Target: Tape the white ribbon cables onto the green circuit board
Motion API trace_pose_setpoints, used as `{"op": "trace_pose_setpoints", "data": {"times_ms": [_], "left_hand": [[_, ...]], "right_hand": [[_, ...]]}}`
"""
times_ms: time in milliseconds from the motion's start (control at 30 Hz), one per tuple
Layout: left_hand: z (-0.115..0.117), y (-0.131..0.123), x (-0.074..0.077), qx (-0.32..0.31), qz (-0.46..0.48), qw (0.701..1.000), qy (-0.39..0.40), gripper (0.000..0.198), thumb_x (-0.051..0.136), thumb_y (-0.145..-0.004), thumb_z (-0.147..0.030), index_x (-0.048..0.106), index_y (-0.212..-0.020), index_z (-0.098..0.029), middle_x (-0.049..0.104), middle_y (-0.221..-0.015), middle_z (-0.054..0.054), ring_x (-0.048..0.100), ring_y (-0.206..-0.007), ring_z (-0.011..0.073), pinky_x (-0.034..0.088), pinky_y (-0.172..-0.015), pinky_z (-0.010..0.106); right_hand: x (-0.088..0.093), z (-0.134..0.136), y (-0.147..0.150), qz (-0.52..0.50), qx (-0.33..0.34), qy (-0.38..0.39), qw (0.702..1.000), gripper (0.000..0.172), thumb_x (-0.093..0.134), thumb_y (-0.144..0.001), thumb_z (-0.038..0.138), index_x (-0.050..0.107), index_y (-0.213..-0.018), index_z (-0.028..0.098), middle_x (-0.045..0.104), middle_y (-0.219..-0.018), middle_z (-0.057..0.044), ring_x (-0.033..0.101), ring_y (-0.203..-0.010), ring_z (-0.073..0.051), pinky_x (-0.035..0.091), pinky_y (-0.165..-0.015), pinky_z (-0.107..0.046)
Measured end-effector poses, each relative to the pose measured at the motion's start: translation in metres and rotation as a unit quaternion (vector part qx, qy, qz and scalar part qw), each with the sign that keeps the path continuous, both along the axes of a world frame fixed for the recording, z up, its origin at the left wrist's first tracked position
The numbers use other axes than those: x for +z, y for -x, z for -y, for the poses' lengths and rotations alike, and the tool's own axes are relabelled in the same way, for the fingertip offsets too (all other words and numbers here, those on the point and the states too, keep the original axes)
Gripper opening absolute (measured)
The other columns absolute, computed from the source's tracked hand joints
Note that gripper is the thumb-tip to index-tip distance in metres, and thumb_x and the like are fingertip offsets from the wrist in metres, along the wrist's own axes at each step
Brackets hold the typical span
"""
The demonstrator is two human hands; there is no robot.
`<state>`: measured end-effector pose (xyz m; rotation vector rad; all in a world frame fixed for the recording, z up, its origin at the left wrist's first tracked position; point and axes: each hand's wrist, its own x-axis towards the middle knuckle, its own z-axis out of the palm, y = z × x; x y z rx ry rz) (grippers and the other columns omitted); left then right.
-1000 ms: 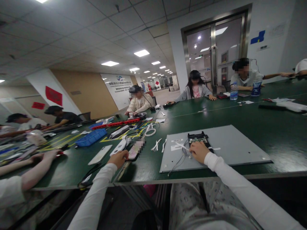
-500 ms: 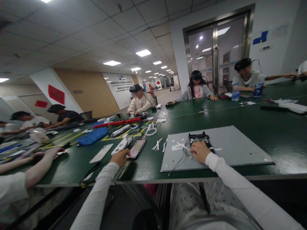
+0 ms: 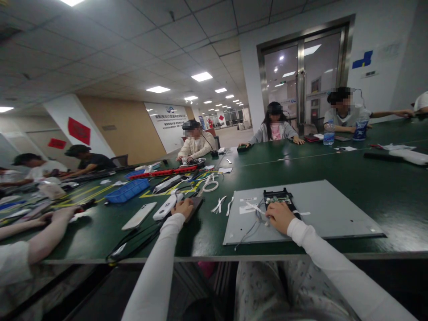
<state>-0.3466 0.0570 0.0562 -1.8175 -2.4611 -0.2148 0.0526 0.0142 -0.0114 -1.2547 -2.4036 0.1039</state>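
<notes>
At the near side of the table [image 3: 314, 167], right of centre, lies a flat grey panel [image 3: 321, 209], smooth and sheet-like, roughly rectangular. On it: a black frame [image 3: 278, 192] around a green circuit board [image 3: 277, 199], thin grey cables [image 3: 249, 232], and a narrow white strip [image 3: 256, 208]. Right hand [image 3: 280, 216] rests over the panel, fingers bent and close together just beside the frame and cables; cannot tell whether they pinch anything.

Left hand [image 3: 182, 208] lies on a dark, flat, rectangular slab [image 3: 195, 209], left of the panel and apart from it; fingers partly hidden, grip cannot be told. Just left of this hand, a rounded white device [image 3: 167, 207]; farther left, a thin white slab [image 3: 139, 216] with rounded corners. Loose white strips [image 3: 219, 204] lie between slab and panel.

Containers: blue plastic tray [image 3: 127, 191], far left of the left hand, contents not legible; clear bottle [image 3: 328, 133] with blue label, far right.

Surface dark green, glossy, marked with yellow lines at left. Room: tiled ceiling with light panels, glass door [image 3: 280, 84] in a metal frame, co-workers seated around.
</notes>
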Motion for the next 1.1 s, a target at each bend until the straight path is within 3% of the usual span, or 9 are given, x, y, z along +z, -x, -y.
{"op": "trace_pose_setpoints", "data": {"times_ms": [167,300,433,567,733,900,1100], "left_hand": [[-0.015,-0.043,-0.002,-0.078,-0.005,0.995,-0.060,0.038,0.036,-0.073,-0.021,0.042,-0.111,-0.021,0.039,-0.126,0.005,0.025,-0.120,0.0239,0.017,-0.096,0.045],[-0.016,-0.102,-0.006,-0.181,0.019,0.980,-0.078,0.038,0.035,-0.072,-0.018,0.046,-0.108,-0.020,0.044,-0.122,0.005,0.031,-0.117,0.0208,0.021,-0.098,0.040],[-0.003,-0.166,-0.024,-0.339,0.032,0.937,-0.076,0.041,0.037,-0.072,-0.016,0.044,-0.112,-0.015,0.046,-0.119,0.007,0.034,-0.115,0.0185,0.025,-0.099,0.034],[0.010,-0.211,-0.051,-0.372,0.039,0.927,-0.035,0.042,0.031,-0.079,-0.022,0.036,-0.120,-0.013,0.046,-0.121,0.010,0.041,-0.111,0.0183,0.029,-0.097,0.032],[0.016,-0.223,-0.068,-0.361,0.059,0.930,-0.027,0.044,0.031,-0.081,-0.028,0.033,-0.123,-0.012,0.043,-0.124,0.012,0.040,-0.113,0.0187,0.029,-0.096,0.032],[0.020,-0.219,-0.068,-0.364,0.071,0.928,-0.042,0.044,0.028,-0.084,-0.031,0.034,-0.123,-0.012,0.043,-0.124,0.011,0.039,-0.113,0.0174,0.027,-0.098,0.031],[0.023,-0.220,-0.067,-0.383,0.049,0.922,-0.038,0.039,0.024,-0.085,-0.029,0.048,-0.112,-0.014,0.049,-0.119,0.009,0.041,-0.112,0.0156,0.028,-0.097,0.031]], "right_hand": [[-0.001,0.000,0.000,-0.010,-0.001,-0.001,1.000,0.019,0.044,-0.073,0.014,0.061,-0.081,0.020,0.055,-0.089,-0.004,0.041,-0.089,-0.017,0.023,-0.077,-0.032],[-0.001,0.001,0.000,-0.005,-0.002,-0.002,1.000,0.020,0.044,-0.073,0.015,0.061,-0.080,0.020,0.055,-0.089,-0.003,0.042,-0.090,-0.017,0.023,-0.077,-0.033],[-0.001,0.001,0.000,-0.006,0.000,-0.005,1.000,0.020,0.044,-0.073,0.015,0.061,-0.080,0.021,0.055,-0.089,-0.003,0.042,-0.089,-0.017,0.023,-0.077,-0.033],[-0.001,0.001,0.000,-0.004,-0.001,-0.004,1.000,0.020,0.044,-0.073,0.015,0.061,-0.082,0.021,0.055,-0.090,-0.004,0.041,-0.090,-0.017,0.023,-0.077,-0.032],[0.000,0.002,0.000,0.003,-0.003,-0.005,1.000,0.020,0.045,-0.073,0.014,0.061,-0.083,0.020,0.055,-0.091,-0.004,0.042,-0.090,-0.018,0.024,-0.077,-0.032],[-0.001,0.003,0.000,0.013,-0.002,-0.003,1.000,0.020,0.043,-0.074,0.015,0.061,-0.082,0.020,0.055,-0.091,-0.004,0.042,-0.090,-0.017,0.024,-0.077,-0.032],[-0.002,0.003,-0.001,0.025,-0.004,-0.002,1.000,0.020,0.044,-0.074,0.016,0.061,-0.084,0.022,0.054,-0.091,-0.004,0.042,-0.090,-0.017,0.023,-0.078,-0.031]]}}
